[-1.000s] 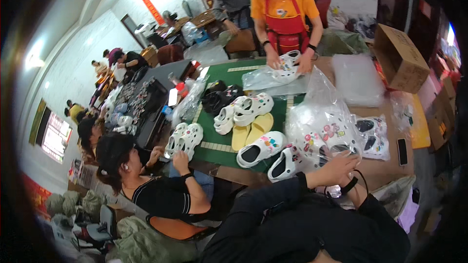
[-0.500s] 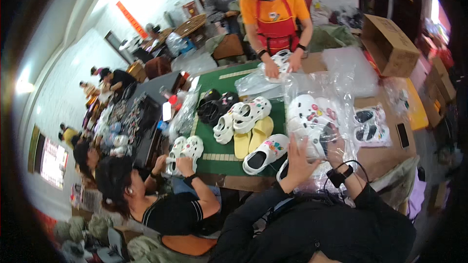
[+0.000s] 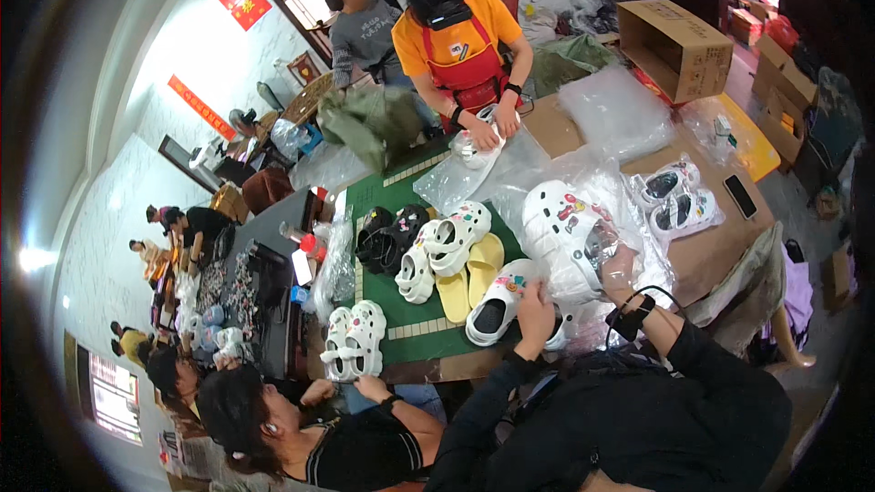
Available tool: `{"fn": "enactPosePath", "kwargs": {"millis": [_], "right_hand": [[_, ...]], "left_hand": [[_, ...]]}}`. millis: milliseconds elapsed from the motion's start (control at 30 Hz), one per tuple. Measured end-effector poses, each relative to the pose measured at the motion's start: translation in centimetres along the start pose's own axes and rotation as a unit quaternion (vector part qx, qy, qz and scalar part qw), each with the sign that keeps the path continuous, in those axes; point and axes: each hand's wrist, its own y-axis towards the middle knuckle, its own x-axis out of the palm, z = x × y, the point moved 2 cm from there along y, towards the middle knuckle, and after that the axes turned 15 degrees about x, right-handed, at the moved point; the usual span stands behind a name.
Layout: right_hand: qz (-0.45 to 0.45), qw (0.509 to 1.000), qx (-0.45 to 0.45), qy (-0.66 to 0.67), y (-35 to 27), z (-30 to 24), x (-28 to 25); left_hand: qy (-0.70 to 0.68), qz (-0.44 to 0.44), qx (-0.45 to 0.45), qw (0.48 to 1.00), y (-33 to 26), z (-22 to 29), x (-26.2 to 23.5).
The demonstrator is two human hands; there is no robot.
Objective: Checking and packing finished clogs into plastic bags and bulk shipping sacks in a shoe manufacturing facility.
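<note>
Before me hangs a pair of white clogs with colourful charms, in a clear plastic bag. My right hand is closed on the clogs by the heel end, its fingers partly hidden by the shoe and plastic. At the lower left edge of the bag, my left hand has curled fingers that seem to pinch the plastic. Just left of it stands a loose white clog with a dark insole and charms. Another shoe below the bag is mostly covered.
On the green mat are yellow slides, white clogs and black clogs. Bagged clogs and a phone lie right. An open carton stands behind. One co-worker handles a shoe opposite; another sits left beside white clogs.
My left hand has gone from spread flat against the bag to curled at its lower edge. The bagged clogs moved slightly left. The co-worker at left has lowered their hands from the white clogs.
</note>
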Motion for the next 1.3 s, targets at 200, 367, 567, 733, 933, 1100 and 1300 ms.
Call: {"fn": "enactPosePath", "kwargs": {"millis": [200,367,567,733,933,1100,1300], "right_hand": [[0.045,0.999,0.023,-0.004,-0.6,-0.9,1.2],[0.082,0.992,0.009,-0.097,-1.1,0.0,1.9],[0.087,0.988,0.075,-0.108,-0.3,4.4,3.2],[0.137,0.979,0.039,-0.146,-0.2,3.9,3.7],[0.007,0.937,-0.043,-0.347,-0.3,5.8,3.1],[-0.072,0.934,0.006,-0.351,-1.6,7.9,-1.1],[-0.044,0.94,-0.141,-0.306,-4.6,8.6,-6.4]], "left_hand": [[-0.078,-0.182,-0.078,0.977,-2.8,-0.3,1.0],[-0.082,-0.036,0.07,0.994,-2.3,0.8,-2.5],[-0.174,-0.111,0.017,0.978,-2.2,2.7,-2.7],[-0.157,-0.248,-0.015,0.956,-3.8,1.5,-1.6],[-0.38,-0.144,-0.198,0.892,-3.3,-2.7,-0.3],[-0.388,-0.115,-0.21,0.89,-2.5,-2.5,0.2],[-0.422,-0.107,-0.121,0.892,0.5,0.2,-0.5]]}}
